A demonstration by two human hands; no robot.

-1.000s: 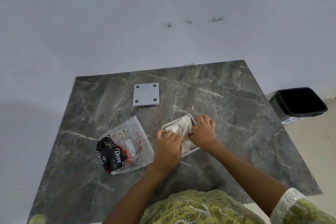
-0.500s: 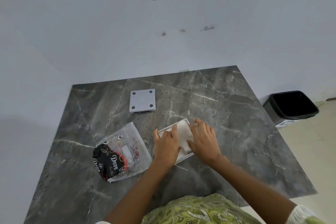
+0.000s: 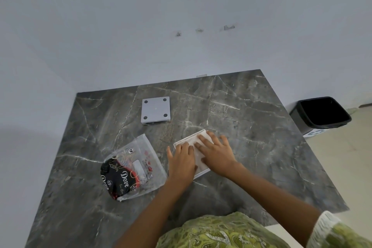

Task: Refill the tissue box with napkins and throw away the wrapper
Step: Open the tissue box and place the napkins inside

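A white square tissue box (image 3: 202, 172) lies open on the dark marble table (image 3: 251, 147), filled with white napkins (image 3: 192, 140). My left hand (image 3: 181, 162) lies flat on the left half of the napkins. My right hand (image 3: 216, 152) presses flat on the right half, fingers spread. Neither hand grips anything. The clear plastic wrapper (image 3: 133, 167) with a black and red print lies left of the box. The grey box lid (image 3: 155, 109), with dark dots at its corners, rests farther back on the table.
A black waste bin (image 3: 322, 112) stands on the floor past the table's right edge. A bare wall runs behind the table. My green patterned clothing (image 3: 221, 233) fills the bottom of the view.
My hands went from tucking bunched napkins into the box with curled fingers to lying flat on them. The napkins now sit smooth and level. The camera view shifted slightly.
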